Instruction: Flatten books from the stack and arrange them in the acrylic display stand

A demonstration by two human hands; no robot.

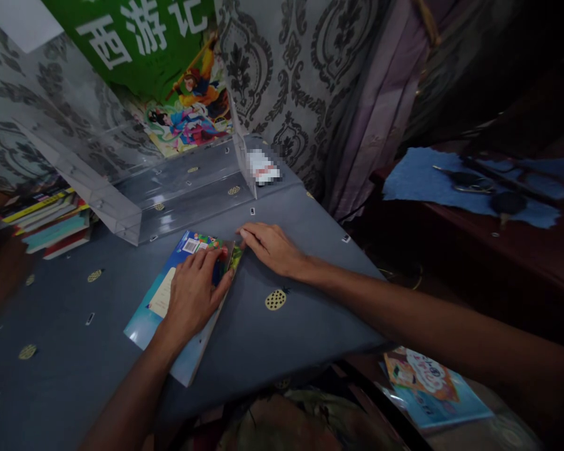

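Observation:
A blue book (153, 316) with a barcode on its upper part lies at a slant on the tablecloth. On top of it rests my left hand (195, 285), fingers laid flat across the cover and thumb near the right edge. My right hand (272, 247) lies on the cloth just right of the book's upper corner. Its fingers are loosely stretched towards that corner, with no object visible in them; whether the fingertips touch the book I cannot tell.
Behind the book stands a clear acrylic rack (117, 216). Stacked books (51, 219) are at the left. A green picture book (169, 75) leans against the patterned curtain (291, 56). At right, a blue cloth (413, 181) holds dark items; below the table is another book (432, 388).

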